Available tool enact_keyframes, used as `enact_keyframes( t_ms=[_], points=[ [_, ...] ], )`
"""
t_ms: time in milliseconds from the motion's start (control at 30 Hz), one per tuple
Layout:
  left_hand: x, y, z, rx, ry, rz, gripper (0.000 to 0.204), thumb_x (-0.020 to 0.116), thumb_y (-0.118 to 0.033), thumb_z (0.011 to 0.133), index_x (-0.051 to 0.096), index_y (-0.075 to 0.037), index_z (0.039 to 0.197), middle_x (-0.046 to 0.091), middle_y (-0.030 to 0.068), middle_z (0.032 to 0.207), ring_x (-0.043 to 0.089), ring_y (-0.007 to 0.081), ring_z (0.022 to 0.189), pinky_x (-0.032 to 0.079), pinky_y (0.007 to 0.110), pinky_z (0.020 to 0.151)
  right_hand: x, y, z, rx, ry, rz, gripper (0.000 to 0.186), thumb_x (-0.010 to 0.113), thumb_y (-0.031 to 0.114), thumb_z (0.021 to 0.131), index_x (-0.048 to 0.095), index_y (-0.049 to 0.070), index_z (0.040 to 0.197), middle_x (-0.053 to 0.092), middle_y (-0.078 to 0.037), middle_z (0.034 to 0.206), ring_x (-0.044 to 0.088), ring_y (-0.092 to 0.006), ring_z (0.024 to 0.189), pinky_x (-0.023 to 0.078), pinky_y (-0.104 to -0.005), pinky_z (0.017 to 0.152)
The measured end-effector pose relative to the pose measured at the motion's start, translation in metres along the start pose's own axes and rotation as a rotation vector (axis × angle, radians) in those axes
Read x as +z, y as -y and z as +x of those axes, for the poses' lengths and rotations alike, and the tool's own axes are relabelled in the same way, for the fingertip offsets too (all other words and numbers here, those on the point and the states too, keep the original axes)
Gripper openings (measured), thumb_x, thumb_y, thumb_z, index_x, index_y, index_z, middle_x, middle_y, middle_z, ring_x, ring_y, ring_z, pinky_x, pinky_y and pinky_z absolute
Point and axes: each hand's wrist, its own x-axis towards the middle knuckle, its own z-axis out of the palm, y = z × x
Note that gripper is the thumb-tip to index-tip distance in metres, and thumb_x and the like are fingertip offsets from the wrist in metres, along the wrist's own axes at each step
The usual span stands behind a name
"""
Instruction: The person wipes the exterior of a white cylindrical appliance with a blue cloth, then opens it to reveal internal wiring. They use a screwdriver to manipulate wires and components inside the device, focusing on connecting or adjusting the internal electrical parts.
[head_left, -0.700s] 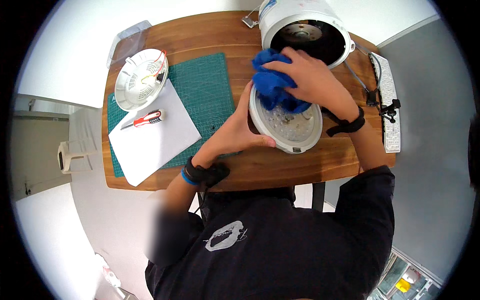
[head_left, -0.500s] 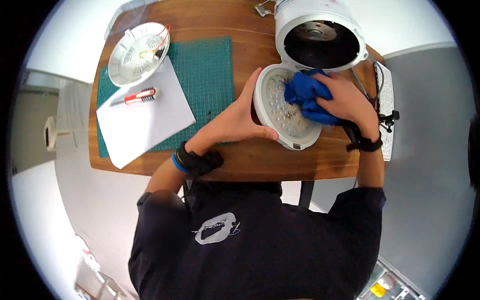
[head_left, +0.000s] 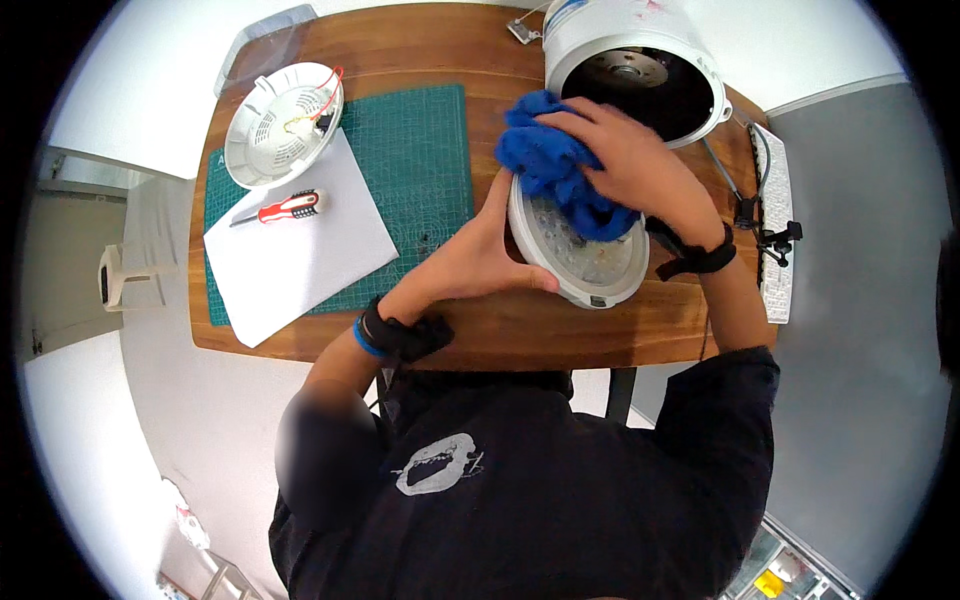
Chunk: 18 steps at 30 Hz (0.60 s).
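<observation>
A white rice cooker lies at the far right of the table, its dark hollow facing me and a round metal plate inside. Its round lid is swung toward me, dirty inner face up. My left hand grips the lid's left rim, thumb along the near edge. In my right hand is a bunched blue cloth, which lies over the lid's far left part and hides it. The cloth covers part of the rim next to my left fingertips.
On the left, a green cutting mat bears a white sheet, a red-handled screwdriver and a vented white plastic cover with wires. A white strip-shaped object and cables line the right edge.
My right hand has carried the blue cloth across the lid, leftward and away from me, toward its far left rim. My left hand keeps its grip. The view has shifted slightly.
</observation>
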Motion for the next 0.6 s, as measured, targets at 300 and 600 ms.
enact_keyframes(
  t_ms=[300,600],
  points=[
    [0.007,-0.003,0.001,0.026,-0.004,-0.116,0.164,0.108,-0.049,0.063,-0.001,-0.001,0.176,0.019,0.0245,0.181,0.021,0.0354,0.168,0.022,0.046,0.136,-0.017,-0.057,-0.125,0.569,0.107,0.178,0.056,0.075,0.011,0.094,0.060,0.006,0.148,0.070,-0.022,0.140,0.067,-0.0467,0.126,0.055,-0.0483,0.108],
    [0.007,0.009,-0.004,0.083,-0.033,0.089,0.164,0.105,-0.052,0.067,-0.006,0.001,0.174,0.021,0.0282,0.179,0.027,0.0389,0.167,0.029,0.045,0.134,-0.056,0.031,-0.139,0.190,0.417,0.431,0.068,0.078,0.010,0.080,0.064,0.009,0.147,0.066,-0.019,0.145,0.068,-0.0449,0.128,0.054,-0.0462,0.110]
  ],
)
